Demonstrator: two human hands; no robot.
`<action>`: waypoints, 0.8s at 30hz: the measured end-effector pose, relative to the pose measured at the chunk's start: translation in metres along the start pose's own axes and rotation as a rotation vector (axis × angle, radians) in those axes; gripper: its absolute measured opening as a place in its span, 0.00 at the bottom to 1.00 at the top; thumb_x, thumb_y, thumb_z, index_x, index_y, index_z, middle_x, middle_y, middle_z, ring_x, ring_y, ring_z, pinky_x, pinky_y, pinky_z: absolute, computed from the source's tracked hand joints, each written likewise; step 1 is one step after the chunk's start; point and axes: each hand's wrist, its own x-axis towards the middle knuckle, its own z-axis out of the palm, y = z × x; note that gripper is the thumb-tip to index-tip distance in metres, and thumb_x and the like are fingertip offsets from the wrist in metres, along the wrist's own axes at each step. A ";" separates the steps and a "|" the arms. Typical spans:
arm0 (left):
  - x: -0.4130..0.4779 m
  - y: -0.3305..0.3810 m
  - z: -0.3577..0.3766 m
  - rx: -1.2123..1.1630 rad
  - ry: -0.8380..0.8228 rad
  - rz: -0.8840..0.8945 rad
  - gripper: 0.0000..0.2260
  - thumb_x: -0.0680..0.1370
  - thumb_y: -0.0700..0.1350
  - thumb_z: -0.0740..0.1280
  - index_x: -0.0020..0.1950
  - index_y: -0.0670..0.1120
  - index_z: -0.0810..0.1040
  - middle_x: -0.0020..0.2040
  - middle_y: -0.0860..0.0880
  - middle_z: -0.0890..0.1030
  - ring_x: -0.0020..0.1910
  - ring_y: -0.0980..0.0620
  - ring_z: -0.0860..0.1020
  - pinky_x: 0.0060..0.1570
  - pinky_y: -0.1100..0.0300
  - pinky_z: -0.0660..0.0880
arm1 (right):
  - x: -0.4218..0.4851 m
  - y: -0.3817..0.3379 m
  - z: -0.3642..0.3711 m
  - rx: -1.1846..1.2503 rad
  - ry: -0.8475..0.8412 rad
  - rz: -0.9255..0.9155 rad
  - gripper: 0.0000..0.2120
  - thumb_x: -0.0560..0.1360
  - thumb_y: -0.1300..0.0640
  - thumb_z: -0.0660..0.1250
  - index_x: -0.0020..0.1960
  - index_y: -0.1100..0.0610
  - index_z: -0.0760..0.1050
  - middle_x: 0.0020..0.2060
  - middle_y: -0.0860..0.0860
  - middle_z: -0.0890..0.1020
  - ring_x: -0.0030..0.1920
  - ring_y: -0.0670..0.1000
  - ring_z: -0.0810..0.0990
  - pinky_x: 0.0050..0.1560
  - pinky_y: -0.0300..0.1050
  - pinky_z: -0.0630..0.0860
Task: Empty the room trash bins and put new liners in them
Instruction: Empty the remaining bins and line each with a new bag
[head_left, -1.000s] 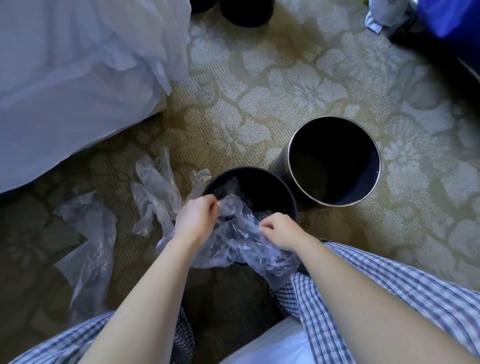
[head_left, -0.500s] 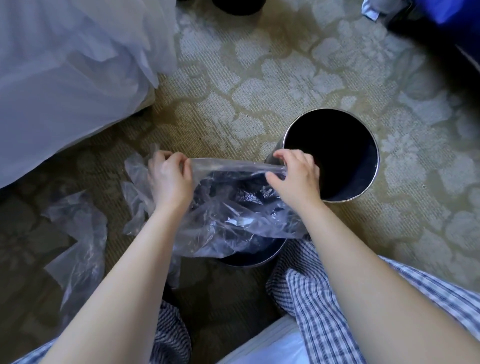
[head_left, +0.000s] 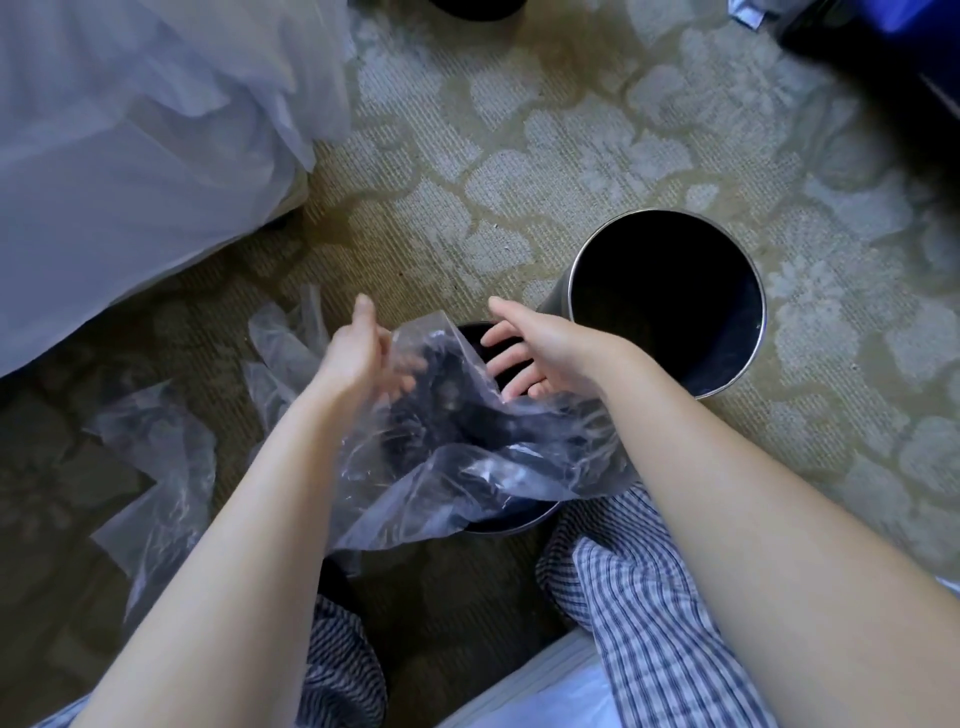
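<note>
Liner half fitted in the near bin, second bin bare.

Your left hand (head_left: 358, 358) and right hand (head_left: 530, 353) are spread open inside the mouth of the clear plastic liner (head_left: 467, 467), gripping nothing; half a second ago both pinched its top edge. It drapes over the low black round bin (head_left: 498, 524), not yet cuffed. The taller metal-rimmed dark bin (head_left: 761, 317) beside it shows no liner.
</note>
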 end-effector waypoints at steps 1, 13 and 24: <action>0.000 0.001 -0.003 0.013 -0.069 -0.055 0.21 0.83 0.56 0.49 0.43 0.42 0.70 0.32 0.44 0.82 0.21 0.52 0.71 0.20 0.65 0.64 | -0.001 0.000 -0.002 -0.007 -0.011 0.024 0.24 0.80 0.39 0.49 0.60 0.55 0.70 0.44 0.53 0.84 0.28 0.47 0.73 0.32 0.40 0.64; -0.021 0.024 -0.024 0.094 -0.605 0.226 0.15 0.73 0.28 0.66 0.55 0.43 0.75 0.32 0.52 0.71 0.30 0.59 0.72 0.32 0.70 0.72 | -0.017 -0.002 0.022 -0.071 -0.239 -0.179 0.02 0.78 0.58 0.64 0.46 0.54 0.73 0.36 0.45 0.78 0.35 0.38 0.77 0.46 0.36 0.71; -0.018 0.025 -0.028 0.664 -0.093 0.445 0.11 0.72 0.37 0.70 0.52 0.48 0.77 0.39 0.45 0.78 0.33 0.52 0.73 0.33 0.60 0.71 | -0.017 -0.006 -0.009 0.014 -0.029 -0.268 0.08 0.75 0.57 0.68 0.38 0.53 0.79 0.28 0.46 0.68 0.29 0.44 0.63 0.32 0.36 0.59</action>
